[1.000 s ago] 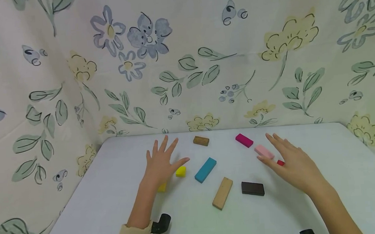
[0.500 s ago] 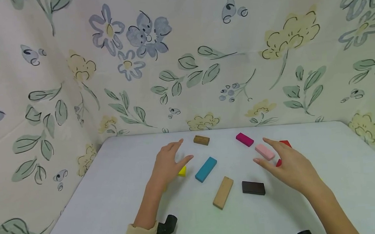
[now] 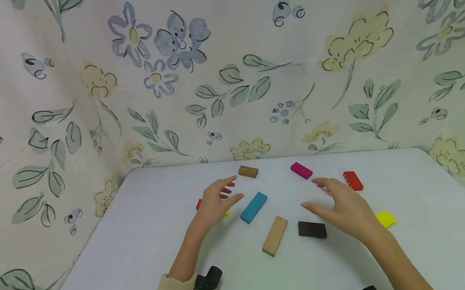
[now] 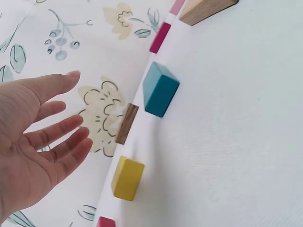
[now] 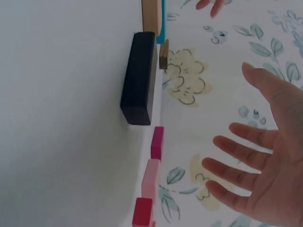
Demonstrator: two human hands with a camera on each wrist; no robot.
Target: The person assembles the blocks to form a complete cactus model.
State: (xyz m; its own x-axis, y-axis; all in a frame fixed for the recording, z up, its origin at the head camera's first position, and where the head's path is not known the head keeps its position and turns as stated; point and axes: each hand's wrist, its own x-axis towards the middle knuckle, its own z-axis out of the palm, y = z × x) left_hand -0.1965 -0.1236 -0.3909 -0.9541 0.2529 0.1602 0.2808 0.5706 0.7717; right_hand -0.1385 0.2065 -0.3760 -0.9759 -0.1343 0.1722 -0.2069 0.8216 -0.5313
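My left hand point(image 3: 213, 204) hovers over the table's left part, fingers relaxed and slightly bent, holding nothing. Beneath it, mostly hidden in the head view, lie a yellow block point(image 4: 128, 178) and a red block point(image 3: 198, 204). Just right of the thumb is a blue block point(image 3: 254, 208). My right hand point(image 3: 347, 207) is likewise raised, thumb apart from the fingers, with nothing in it. It covers most of a pink block point(image 5: 150, 179). Nearest its thumb is a black block point(image 3: 312, 229). A light wooden block point(image 3: 275, 236) lies between the two hands.
Farther back are a brown wooden block point(image 3: 248, 171), a magenta block point(image 3: 301, 170) and a red block with marks along its side point(image 3: 353, 180). A yellow block point(image 3: 386, 219) lies right of the right wrist. The white table point(image 3: 116, 256) ends at a flowered curtain point(image 3: 229, 75).
The left hand's spread fingers have relaxed and turned toward the right. My right hand has shifted left, baring the red and yellow blocks at the right. The blocks stay where they were.
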